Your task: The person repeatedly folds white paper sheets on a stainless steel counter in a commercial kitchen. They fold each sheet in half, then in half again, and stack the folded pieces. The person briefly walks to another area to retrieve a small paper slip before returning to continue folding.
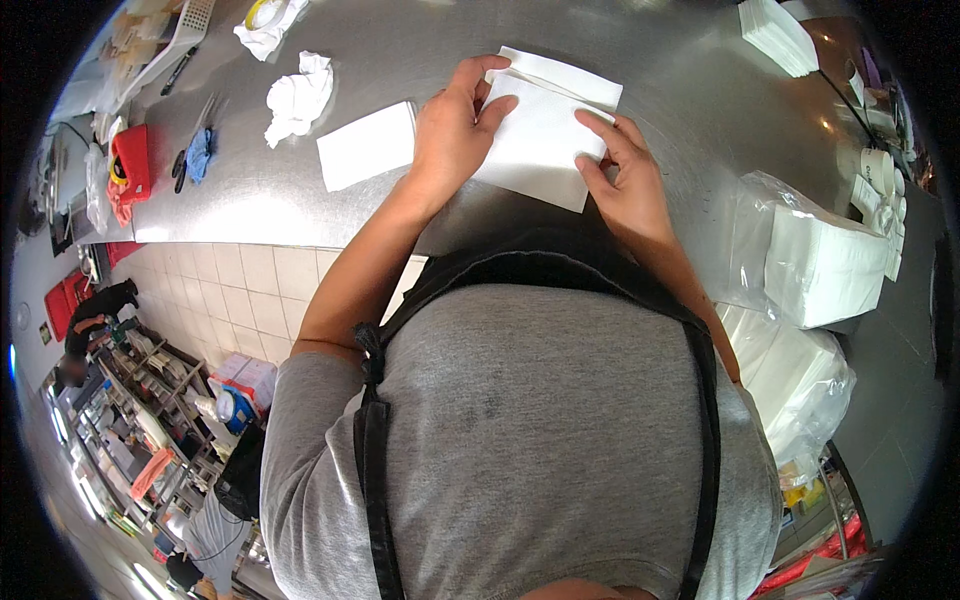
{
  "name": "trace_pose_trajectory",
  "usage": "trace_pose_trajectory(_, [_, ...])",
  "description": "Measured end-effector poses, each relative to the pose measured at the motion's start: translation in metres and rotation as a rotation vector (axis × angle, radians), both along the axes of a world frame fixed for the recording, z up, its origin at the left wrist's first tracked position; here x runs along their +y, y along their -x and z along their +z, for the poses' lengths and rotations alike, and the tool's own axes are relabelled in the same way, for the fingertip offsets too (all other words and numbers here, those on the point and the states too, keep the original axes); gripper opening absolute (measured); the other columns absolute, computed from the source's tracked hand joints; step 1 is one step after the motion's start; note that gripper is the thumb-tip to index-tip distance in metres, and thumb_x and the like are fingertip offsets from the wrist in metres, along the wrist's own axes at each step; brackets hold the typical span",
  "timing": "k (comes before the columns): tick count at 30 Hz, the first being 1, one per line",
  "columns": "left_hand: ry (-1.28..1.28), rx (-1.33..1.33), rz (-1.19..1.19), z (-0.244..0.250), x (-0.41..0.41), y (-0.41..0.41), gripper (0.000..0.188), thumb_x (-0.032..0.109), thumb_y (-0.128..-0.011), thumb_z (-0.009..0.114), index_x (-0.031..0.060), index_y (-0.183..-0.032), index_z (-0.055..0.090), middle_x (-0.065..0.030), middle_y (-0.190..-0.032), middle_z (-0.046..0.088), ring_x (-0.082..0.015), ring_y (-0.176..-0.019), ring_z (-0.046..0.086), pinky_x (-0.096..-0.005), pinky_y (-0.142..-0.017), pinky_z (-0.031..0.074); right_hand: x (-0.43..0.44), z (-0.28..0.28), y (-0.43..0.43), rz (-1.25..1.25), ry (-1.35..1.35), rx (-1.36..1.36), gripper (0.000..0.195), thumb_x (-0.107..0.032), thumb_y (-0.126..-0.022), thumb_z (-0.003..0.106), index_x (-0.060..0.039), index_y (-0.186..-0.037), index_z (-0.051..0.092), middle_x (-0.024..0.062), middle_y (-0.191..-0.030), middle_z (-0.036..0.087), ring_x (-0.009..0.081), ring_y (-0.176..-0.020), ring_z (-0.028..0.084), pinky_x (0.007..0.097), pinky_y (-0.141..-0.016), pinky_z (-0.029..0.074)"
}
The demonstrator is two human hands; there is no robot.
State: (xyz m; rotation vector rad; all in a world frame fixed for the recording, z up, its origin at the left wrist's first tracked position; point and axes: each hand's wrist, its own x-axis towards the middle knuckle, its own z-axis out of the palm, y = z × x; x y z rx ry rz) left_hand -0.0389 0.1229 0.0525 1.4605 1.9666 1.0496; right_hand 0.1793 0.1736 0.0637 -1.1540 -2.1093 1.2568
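A white paper napkin point(544, 124), partly folded, is between my two hands over the steel table. My left hand point(456, 124) grips its left edge, the thumb on the front layer and the index finger at the layer behind. With thumb and fingers, my right hand point(628, 165) pinches the right edge. One flap stands apart along the far side, and a corner hangs towards my black apron point(540, 259). Just left of my left hand lies a small stack of folded white napkins point(367, 146), its right end close to the wrist.
Crumpled white paper point(300, 97), scissors point(180, 169) with a blue cloth point(199, 155), and a red container point(133, 161) are on the left. Bagged napkin packs point(821, 262) stand at the right edge; more napkins point(778, 37) lie far right. Two people are in the left background.
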Motion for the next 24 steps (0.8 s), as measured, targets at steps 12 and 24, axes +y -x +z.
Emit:
trace_pose_trajectory(12, [-0.142,0.155,0.034,-0.019,0.012,-0.003,0.031,0.015,-0.089,0.079,0.0092,-0.116,0.066,-0.0048,-0.073,0.061,-0.0149,-0.06,0.057,-0.0302,-0.057,0.049,0.001,-0.002,-0.001,-0.037,0.001,-0.022,0.05,0.001,-0.088,0.068,-0.0016,-0.137,0.06,0.0156,-0.137,0.051,0.0199,-0.086,0.064,0.0313,-0.074,0.055])
trace_pose_trajectory(24, [-0.252,0.212,0.016,-0.026,0.015,-0.006,0.012,0.014,-0.092,0.074,0.0075,-0.101,0.076,-0.0111,-0.092,0.073,-0.0248,-0.072,0.069,-0.0339,-0.066,0.053,0.002,-0.004,0.002,-0.047,-0.033,-0.039,0.051,0.002,-0.086,0.068,-0.0003,-0.136,0.059,0.0165,-0.136,0.051,0.0211,-0.081,0.063,0.0313,-0.072,0.054])
